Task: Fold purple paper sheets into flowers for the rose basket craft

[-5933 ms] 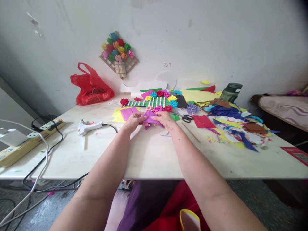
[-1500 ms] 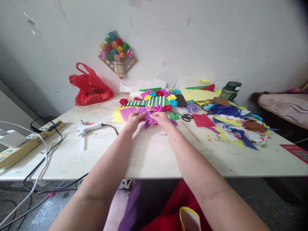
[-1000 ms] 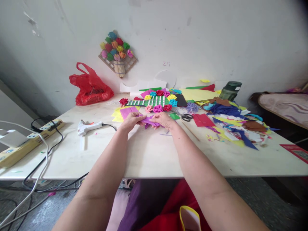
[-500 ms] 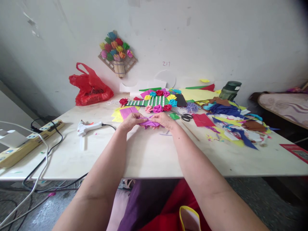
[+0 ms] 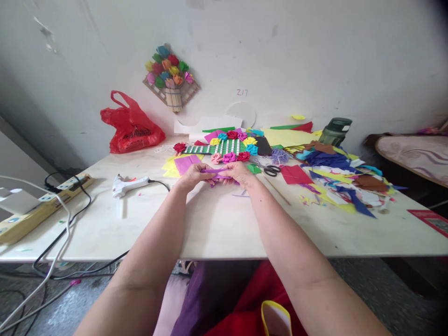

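Observation:
Between my two hands is a piece of purple crepe paper (image 5: 217, 173), folded into a narrow band. My left hand (image 5: 194, 176) pinches its left end, and my right hand (image 5: 238, 172) pinches the right end. Both sets of fingertips partly hide the paper. Just beyond my hands lies a green guitar-shaped piece (image 5: 226, 148) with white strips, edged with paper roses in several colours. A flat purple paper sheet (image 5: 186, 163) rests on yellow paper (image 5: 171, 167) beside my left hand. Right of my right hand are a green scrap (image 5: 254, 169) and black-handled scissors (image 5: 272, 171).
A white glue gun (image 5: 129, 185) with its cord lies at the left, near a power strip (image 5: 45, 210). A red plastic bag (image 5: 131, 126) stands behind it. Rightward are a thin stick (image 5: 277, 190), red paper (image 5: 296, 174), a heap of scraps (image 5: 336, 172) and a green bottle (image 5: 335, 132).
The purple paper between my hands has been folded or gathered into a narrower band. My hands stay in nearly the same place, both still gripping it.

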Demonstrator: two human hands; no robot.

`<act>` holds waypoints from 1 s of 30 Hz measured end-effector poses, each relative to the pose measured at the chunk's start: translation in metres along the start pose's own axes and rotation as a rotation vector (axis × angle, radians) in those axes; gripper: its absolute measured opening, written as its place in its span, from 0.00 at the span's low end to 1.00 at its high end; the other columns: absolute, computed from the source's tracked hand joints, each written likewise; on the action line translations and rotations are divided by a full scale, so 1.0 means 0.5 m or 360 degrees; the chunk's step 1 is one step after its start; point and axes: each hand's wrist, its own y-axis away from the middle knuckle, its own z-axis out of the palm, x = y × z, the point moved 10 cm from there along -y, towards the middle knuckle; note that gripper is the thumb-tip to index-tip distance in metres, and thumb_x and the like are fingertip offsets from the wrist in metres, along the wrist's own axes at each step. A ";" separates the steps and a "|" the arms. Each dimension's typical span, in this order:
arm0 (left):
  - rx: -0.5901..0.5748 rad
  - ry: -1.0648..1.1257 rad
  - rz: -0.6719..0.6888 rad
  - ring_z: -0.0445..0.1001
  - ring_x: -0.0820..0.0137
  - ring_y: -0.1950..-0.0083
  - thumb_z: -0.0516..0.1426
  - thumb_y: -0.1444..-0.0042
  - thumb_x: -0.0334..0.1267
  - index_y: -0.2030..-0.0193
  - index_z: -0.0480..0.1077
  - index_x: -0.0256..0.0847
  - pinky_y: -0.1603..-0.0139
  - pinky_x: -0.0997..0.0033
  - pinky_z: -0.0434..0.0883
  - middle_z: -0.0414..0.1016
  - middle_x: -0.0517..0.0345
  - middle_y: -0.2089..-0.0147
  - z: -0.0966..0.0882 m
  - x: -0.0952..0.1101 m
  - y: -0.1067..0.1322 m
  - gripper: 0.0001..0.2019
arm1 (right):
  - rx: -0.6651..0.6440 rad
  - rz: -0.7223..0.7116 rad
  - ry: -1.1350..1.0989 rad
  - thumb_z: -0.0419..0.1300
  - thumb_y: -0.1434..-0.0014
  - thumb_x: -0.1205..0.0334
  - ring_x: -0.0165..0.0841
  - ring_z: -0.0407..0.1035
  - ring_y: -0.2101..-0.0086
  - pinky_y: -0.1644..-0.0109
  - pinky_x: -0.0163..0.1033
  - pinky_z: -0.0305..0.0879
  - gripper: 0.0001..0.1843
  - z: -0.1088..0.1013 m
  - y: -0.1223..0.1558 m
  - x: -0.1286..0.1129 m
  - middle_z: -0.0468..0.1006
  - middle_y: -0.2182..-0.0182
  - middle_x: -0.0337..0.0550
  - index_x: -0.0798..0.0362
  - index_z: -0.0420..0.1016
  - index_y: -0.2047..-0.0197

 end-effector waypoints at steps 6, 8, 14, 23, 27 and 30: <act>-0.0020 0.0065 -0.0010 0.74 0.70 0.75 0.65 0.60 0.39 0.71 0.69 0.32 0.71 0.70 0.72 0.76 0.53 0.75 0.000 -0.009 -0.004 0.13 | -0.0019 0.0020 -0.0028 0.63 0.55 0.65 0.25 0.67 0.83 0.84 0.27 0.56 0.07 0.003 0.004 -0.005 0.76 0.79 0.43 0.59 0.73 0.70; -0.0031 0.0092 -0.0004 0.75 0.69 0.75 0.65 0.60 0.38 0.70 0.69 0.32 0.71 0.70 0.72 0.76 0.52 0.75 0.001 -0.009 -0.005 0.13 | -0.0036 0.0016 -0.0034 0.63 0.55 0.65 0.25 0.67 0.83 0.84 0.26 0.56 0.08 0.006 0.005 -0.006 0.76 0.79 0.43 0.59 0.73 0.69; -0.0072 0.0197 -0.0011 0.75 0.67 0.75 0.64 0.59 0.36 0.69 0.69 0.31 0.70 0.69 0.73 0.76 0.52 0.74 0.009 -0.006 -0.001 0.12 | 0.0024 -0.0060 -0.0074 0.63 0.57 0.68 0.24 0.65 0.84 0.83 0.27 0.58 0.06 0.001 0.003 -0.013 0.75 0.82 0.40 0.59 0.73 0.71; -0.0057 0.0517 0.0009 0.75 0.69 0.75 0.63 0.58 0.33 0.66 0.69 0.33 0.70 0.72 0.72 0.77 0.53 0.73 0.003 0.003 0.006 0.12 | 0.0040 -0.0136 -0.0343 0.63 0.60 0.68 0.25 0.65 0.85 0.83 0.28 0.58 0.12 -0.005 0.001 -0.026 0.76 0.82 0.39 0.59 0.75 0.67; -0.0062 0.0615 0.0030 0.76 0.69 0.74 0.62 0.58 0.30 0.65 0.70 0.33 0.69 0.71 0.73 0.77 0.52 0.73 0.001 0.003 0.004 0.11 | 0.0042 -0.0145 -0.0385 0.65 0.62 0.67 0.26 0.66 0.85 0.82 0.28 0.60 0.14 -0.008 -0.002 -0.025 0.76 0.83 0.40 0.59 0.76 0.67; -0.0045 0.0660 0.0052 0.76 0.68 0.73 0.62 0.57 0.29 0.65 0.69 0.33 0.68 0.70 0.73 0.77 0.51 0.72 -0.001 0.005 0.004 0.11 | 0.0028 -0.0158 -0.0418 0.65 0.62 0.66 0.25 0.66 0.85 0.81 0.29 0.61 0.15 -0.008 -0.003 -0.024 0.76 0.82 0.40 0.59 0.76 0.66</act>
